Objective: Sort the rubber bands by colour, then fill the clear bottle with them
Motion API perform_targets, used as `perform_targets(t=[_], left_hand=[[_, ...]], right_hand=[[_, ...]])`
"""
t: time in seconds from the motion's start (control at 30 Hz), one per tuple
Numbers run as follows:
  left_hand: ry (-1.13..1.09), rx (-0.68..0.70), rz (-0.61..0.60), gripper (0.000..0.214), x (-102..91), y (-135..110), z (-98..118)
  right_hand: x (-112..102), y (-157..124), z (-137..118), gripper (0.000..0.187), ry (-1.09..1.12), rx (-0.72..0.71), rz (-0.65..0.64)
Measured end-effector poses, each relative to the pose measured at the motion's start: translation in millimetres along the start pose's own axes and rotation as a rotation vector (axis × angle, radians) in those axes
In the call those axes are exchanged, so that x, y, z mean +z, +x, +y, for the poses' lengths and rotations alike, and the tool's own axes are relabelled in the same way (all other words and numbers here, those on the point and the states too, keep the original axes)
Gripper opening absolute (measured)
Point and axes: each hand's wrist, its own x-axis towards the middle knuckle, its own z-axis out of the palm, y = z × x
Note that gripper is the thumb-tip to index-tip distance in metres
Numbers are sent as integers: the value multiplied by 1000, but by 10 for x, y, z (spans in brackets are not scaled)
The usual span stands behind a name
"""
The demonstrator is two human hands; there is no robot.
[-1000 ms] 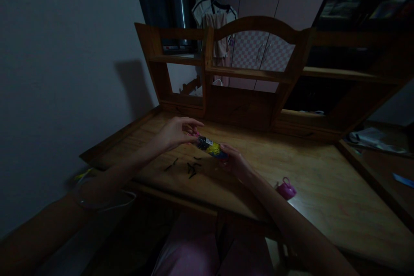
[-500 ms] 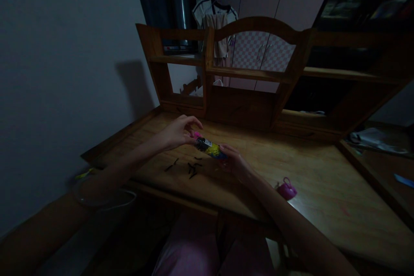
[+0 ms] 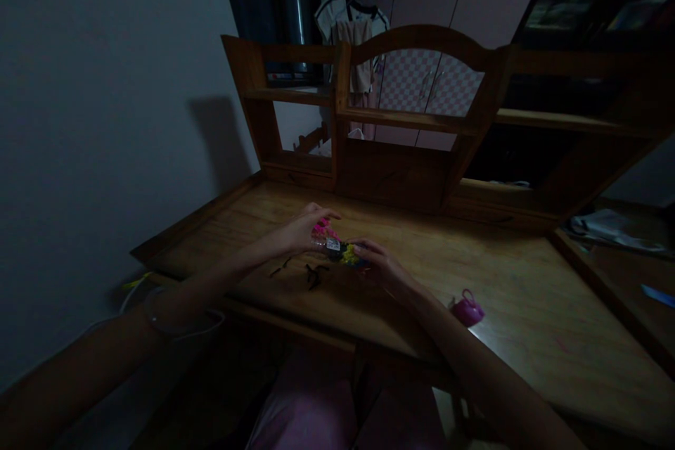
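Note:
Both hands are on a clear plastic tube (image 3: 333, 245) with pink, black, yellow and blue contents and a small white label. It lies roughly level just above the table. My left hand (image 3: 303, 232) is curled around the pink end, its index finger stretched out over the top. At the other end my right hand (image 3: 382, 266) grips the yellow and blue part, covering some of it. Several thin black pieces (image 3: 313, 275) are scattered on the wooden table (image 3: 416, 246) below the tube. Their kind is too dark to make out.
A purple cap with a loop (image 3: 467, 309) sits beside my right forearm. Wooden shelving (image 3: 390, 172) rises along the table's back edge, and a wall (image 3: 131, 119) stands at the left. Papers (image 3: 606, 228) lie on a surface at the far right.
My left hand has shifted slightly right and down along the tube. More of the pink contents now shows, and the label has moved a little left and down. My right hand stays nearly in place.

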Motion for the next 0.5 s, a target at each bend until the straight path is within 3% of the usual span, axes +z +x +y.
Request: perform_targets(t=[0.13, 0.33, 0.4, 0.5], left_hand=[[-164, -19, -49, 60, -24, 21, 28], [-533, -120, -152, 57, -302, 94, 122], [-637, -150, -125, 54, -371, 118, 50], [-779, -245, 16, 46, -374, 151, -152]], right_hand=[[-23, 52, 19, 37, 32, 18, -8], [-110, 110, -3, 36, 95, -24, 71], [-153, 121, -13, 32, 156, -11, 81], [-221, 144, -20, 27, 278, 1, 102]])
